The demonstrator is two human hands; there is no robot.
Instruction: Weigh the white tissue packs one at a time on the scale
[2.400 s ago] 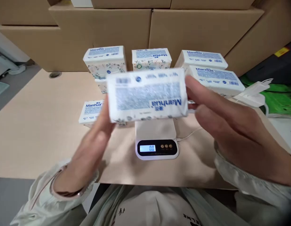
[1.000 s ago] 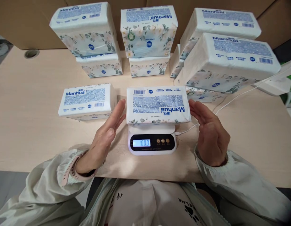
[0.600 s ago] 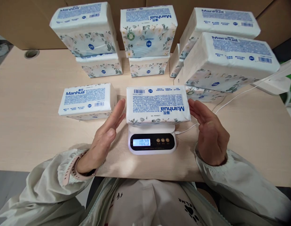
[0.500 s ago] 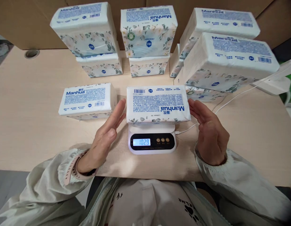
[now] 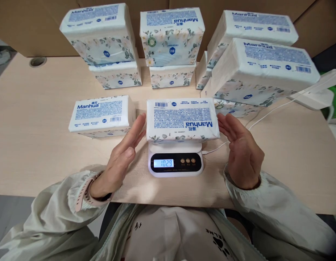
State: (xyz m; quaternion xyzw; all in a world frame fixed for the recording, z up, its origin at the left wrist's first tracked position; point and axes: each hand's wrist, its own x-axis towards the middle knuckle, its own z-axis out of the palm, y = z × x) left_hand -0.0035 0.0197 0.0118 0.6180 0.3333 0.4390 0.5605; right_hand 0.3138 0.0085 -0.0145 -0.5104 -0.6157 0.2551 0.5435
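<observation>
A white tissue pack with blue "Manhua" print lies on a small white digital scale, whose lit display reads 102.9. Just left of the pack is my left hand, fingers stretched out and palm facing inward, holding nothing. My right hand is at the pack's right end with fingers extended and nothing held; whether its fingertips touch the wrapper I cannot tell. Further left, a single tissue pack lies on the table.
Stacked tissue packs stand at the back left, back middle and right. A white cable runs from the scale to the right. Cardboard lines the back; a round hole is at the table's back left.
</observation>
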